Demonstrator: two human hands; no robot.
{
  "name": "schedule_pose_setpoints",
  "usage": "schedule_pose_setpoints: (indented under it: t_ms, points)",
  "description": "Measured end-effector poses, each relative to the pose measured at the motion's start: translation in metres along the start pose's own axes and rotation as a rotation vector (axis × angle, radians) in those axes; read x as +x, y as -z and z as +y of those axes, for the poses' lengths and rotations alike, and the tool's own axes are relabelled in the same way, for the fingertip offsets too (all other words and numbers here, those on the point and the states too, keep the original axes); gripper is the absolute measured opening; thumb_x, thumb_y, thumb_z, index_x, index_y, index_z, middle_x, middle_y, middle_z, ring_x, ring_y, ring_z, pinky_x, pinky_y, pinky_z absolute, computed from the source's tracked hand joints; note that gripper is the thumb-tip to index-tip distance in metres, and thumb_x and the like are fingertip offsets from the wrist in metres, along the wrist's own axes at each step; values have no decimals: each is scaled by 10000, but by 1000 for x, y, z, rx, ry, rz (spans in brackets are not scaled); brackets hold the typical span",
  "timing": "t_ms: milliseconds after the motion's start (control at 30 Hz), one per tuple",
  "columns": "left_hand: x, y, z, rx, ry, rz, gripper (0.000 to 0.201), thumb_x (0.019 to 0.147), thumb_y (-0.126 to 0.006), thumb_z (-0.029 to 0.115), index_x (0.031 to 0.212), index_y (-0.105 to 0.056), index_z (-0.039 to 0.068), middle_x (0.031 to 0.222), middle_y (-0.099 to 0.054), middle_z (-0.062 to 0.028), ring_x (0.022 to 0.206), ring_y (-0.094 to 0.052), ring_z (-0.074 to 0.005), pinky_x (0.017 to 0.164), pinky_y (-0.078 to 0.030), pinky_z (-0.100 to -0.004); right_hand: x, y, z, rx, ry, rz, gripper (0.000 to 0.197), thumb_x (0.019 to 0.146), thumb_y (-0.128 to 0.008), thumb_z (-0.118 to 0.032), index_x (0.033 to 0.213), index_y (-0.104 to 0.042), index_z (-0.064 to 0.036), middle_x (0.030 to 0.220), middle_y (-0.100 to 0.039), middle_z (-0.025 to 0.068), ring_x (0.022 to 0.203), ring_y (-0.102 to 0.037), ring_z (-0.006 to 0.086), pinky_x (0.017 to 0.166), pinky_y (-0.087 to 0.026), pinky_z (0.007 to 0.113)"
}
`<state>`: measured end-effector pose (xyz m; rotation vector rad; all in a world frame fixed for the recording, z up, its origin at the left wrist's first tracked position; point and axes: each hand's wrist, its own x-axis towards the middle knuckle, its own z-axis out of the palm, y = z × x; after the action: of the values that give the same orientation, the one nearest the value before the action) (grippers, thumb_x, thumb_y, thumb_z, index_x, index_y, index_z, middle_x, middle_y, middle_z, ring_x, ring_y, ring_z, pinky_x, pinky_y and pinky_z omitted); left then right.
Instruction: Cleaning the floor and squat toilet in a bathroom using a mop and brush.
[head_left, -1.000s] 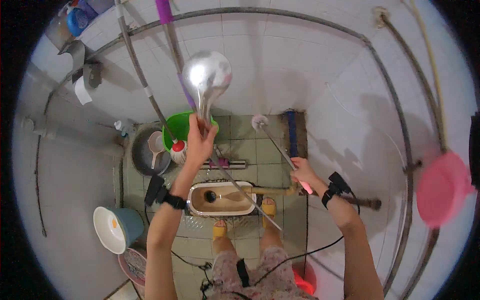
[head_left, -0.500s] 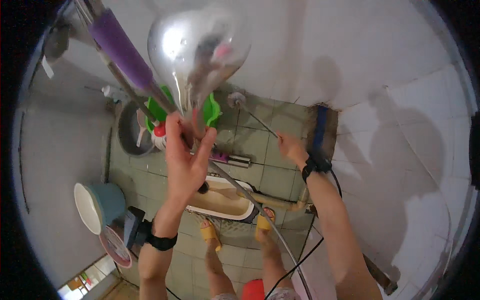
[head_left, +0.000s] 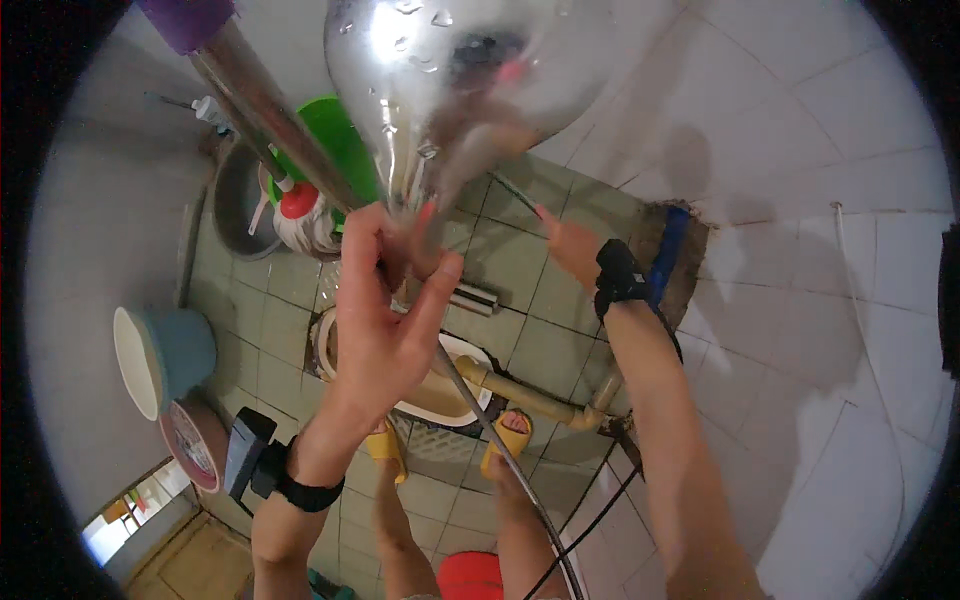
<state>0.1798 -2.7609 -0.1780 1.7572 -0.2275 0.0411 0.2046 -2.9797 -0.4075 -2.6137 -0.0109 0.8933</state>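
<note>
My left hand point(head_left: 390, 310) is closed around the neck of a shiny chrome shower head point(head_left: 460, 80) with water drops on it, raised close to the view. From that hand a grey metal hose point(head_left: 500, 430) runs down past my legs. My right hand point(head_left: 575, 250) is closed on the thin handle of a brush point(head_left: 515, 193), held out low over the floor; the brush's head is hidden behind the shower head. Beyond my feet lies a squat toilet point(head_left: 478, 352) set in green floor tiles, partly covered by my left hand and the hose.
At left stand a grey basin point(head_left: 228, 215), a green basin point(head_left: 335, 140), a white-stringed mop point(head_left: 305, 230), a blue bucket point(head_left: 190, 345) and a pink basin point(head_left: 195, 440). Metal poles point(head_left: 280, 125) cross the upper left. A yellowish pipe point(head_left: 530, 397) runs beside the toilet; a red bucket point(head_left: 470, 577) is near my legs.
The shower head is nearer and larger in view and has shifted right, now covering the brush's head. My right hand appears slightly higher. The floor objects and poles have shifted with the view.
</note>
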Motion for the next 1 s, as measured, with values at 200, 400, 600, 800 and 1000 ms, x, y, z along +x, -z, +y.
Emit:
schedule_pose_setpoints:
  t_ms: [200,400,600,800,1000]
  points:
    - [2,-12,-5,37,-2,-127,341,739,-564,-41,1006,-363,26,730,-352,-4,649,-351,-67,649,-340,-163,-66,-21,83,-186,17,247,641,770,-395,-31,1320,-160,-260,718,-567,190,677,-573,338,588,-465,379]
    - [-3,-35,-2,50,33,-190,285,766,-549,-32,988,-388,44,780,-454,3,691,-405,-52,624,-351,-177,-165,-53,132,-173,-371,65,589,829,-384,-119,1320,-112,-296,690,-570,166,641,-575,312,542,-450,401]
    - [-11,-49,4,53,-30,-267,284,773,-556,-3,997,-389,50,777,-453,4,685,-405,-51,627,-351,-182,-259,-115,78,333,-589,82,561,838,-347,-112,1329,-89,-193,698,-558,187,630,-540,350,547,-421,406]
    - [-17,-47,23,28,-4,-336,314,743,-565,0,987,-371,28,697,-359,-3,623,-349,-71,591,-327,-178,-368,-203,-14,747,-758,-141,608,774,-451,-19,1317,-209,-145,855,-563,122,664,-568,247,586,-443,336]
    - [-18,-42,28,45,7,-399,250,774,-564,19,959,-400,57,773,-447,14,667,-396,-46,601,-345,-177,-373,-201,-41,1068,-681,255,483,833,-461,-95,1284,-297,-154,538,-415,14,390,-415,106,374,-361,265]
